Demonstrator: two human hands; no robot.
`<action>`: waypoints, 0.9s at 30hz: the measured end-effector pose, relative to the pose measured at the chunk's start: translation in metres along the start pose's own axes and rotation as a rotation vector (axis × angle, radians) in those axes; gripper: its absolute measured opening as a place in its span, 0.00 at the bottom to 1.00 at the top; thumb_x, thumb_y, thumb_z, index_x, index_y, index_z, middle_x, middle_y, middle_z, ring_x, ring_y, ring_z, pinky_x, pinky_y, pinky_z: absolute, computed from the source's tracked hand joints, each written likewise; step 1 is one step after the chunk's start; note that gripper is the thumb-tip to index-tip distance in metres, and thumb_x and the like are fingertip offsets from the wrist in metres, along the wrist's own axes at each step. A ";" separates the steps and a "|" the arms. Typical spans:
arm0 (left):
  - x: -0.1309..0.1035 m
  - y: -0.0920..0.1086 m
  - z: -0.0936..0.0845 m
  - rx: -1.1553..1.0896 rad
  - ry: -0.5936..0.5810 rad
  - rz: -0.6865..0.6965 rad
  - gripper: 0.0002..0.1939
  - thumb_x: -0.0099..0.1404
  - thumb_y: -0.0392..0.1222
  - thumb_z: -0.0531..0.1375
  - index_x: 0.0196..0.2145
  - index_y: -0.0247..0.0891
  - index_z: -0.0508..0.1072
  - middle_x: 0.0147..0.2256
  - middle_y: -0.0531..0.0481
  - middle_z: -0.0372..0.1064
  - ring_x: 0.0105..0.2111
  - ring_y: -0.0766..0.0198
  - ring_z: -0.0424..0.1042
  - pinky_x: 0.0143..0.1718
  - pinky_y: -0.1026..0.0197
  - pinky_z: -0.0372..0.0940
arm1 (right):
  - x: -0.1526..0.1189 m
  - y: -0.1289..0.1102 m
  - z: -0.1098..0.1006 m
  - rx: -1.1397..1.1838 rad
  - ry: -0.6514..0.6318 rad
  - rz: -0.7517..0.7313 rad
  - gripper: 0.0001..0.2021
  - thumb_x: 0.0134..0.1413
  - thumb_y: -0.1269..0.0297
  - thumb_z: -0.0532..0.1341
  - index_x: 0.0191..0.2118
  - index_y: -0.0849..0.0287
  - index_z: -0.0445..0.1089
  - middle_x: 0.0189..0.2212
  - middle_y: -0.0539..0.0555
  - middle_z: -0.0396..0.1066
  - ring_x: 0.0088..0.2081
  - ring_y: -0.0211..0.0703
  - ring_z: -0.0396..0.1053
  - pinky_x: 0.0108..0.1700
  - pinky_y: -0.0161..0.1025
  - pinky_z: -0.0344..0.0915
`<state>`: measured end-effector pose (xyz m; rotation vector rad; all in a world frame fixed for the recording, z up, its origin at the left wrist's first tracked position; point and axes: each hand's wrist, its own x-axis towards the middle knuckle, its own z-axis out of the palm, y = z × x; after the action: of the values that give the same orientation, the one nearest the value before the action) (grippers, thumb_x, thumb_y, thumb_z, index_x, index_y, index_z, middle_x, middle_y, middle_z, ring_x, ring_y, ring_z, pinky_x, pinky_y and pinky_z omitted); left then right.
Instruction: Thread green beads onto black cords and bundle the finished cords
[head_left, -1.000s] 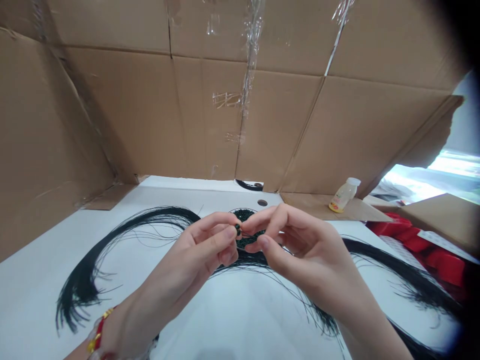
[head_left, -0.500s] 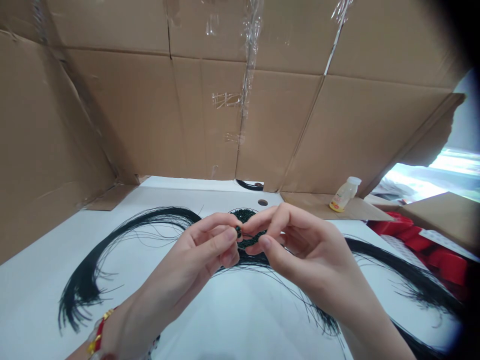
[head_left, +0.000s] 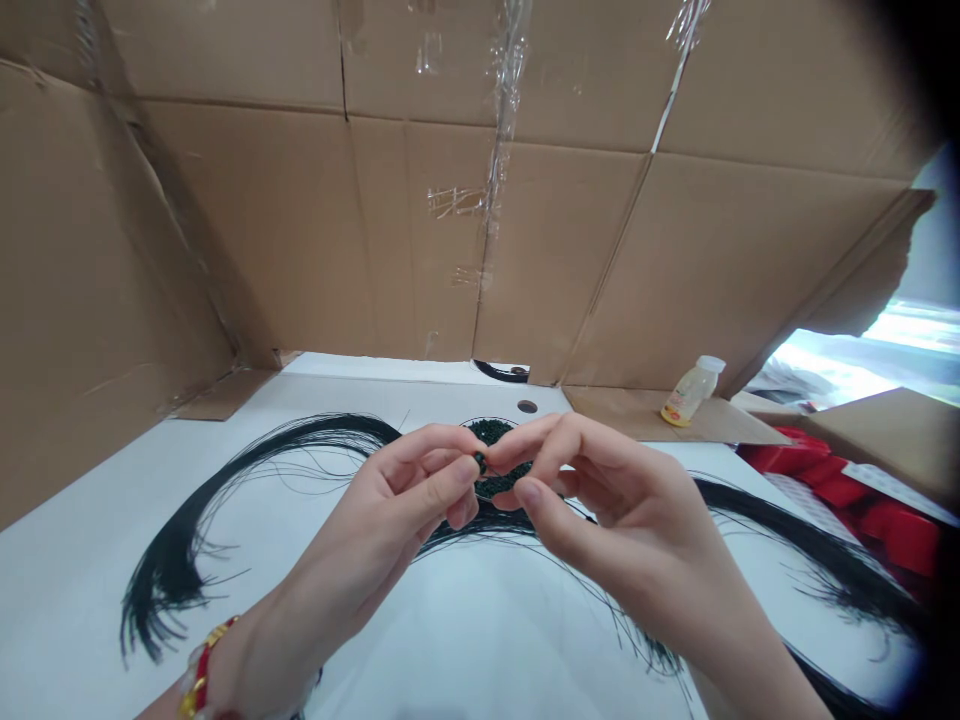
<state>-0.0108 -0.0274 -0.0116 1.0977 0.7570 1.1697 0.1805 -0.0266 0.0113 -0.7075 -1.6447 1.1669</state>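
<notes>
My left hand (head_left: 412, 490) pinches a small dark green knot-like piece (head_left: 480, 462) between thumb and index finger. Opposite it, my right hand (head_left: 600, 490) has its index fingertip against that piece, while its thumb presses near the middle finger; whatever lies between them is too small or hidden. Behind the fingers is a round heap of tiny dark green pieces (head_left: 489, 431), partly covered by both hands. Below it runs a bundle of thin dark cords (head_left: 480, 523), spreading into loose ends under my right wrist.
Another dark cord bundle (head_left: 169, 550) curves over the white table (head_left: 420, 640) at left, and one (head_left: 795, 530) at right. Cardboard walls (head_left: 405, 240) enclose the back and left. A small bottle (head_left: 691, 392) stands on a cardboard flap; red items (head_left: 892, 520) lie far right.
The right index fingertip has come closer to the small piece in my left hand, covering the short thin strand seen between the hands before. Otherwise both hands stay in place.
</notes>
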 end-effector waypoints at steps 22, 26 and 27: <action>-0.002 -0.001 0.000 0.191 0.115 0.151 0.07 0.64 0.51 0.70 0.35 0.48 0.82 0.27 0.56 0.68 0.29 0.67 0.62 0.32 0.66 0.60 | -0.001 0.004 0.007 -0.176 0.066 -0.149 0.08 0.62 0.70 0.65 0.31 0.55 0.67 0.40 0.50 0.76 0.43 0.39 0.75 0.44 0.32 0.75; -0.003 0.000 0.001 0.199 0.124 0.169 0.06 0.64 0.51 0.69 0.35 0.48 0.82 0.27 0.55 0.68 0.28 0.68 0.62 0.32 0.67 0.60 | -0.003 0.003 0.007 -0.205 0.050 -0.162 0.08 0.63 0.71 0.64 0.32 0.55 0.68 0.40 0.49 0.76 0.41 0.37 0.74 0.45 0.33 0.74; -0.003 0.000 0.001 0.199 0.125 0.174 0.07 0.64 0.51 0.70 0.35 0.48 0.82 0.26 0.55 0.67 0.28 0.68 0.62 0.31 0.66 0.60 | -0.003 0.003 0.007 -0.198 0.051 -0.159 0.08 0.63 0.71 0.64 0.32 0.55 0.68 0.40 0.49 0.76 0.41 0.38 0.74 0.44 0.33 0.74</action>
<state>-0.0107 -0.0307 -0.0118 1.2849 0.9036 1.3408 0.1749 -0.0303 0.0067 -0.7098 -1.7549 0.8749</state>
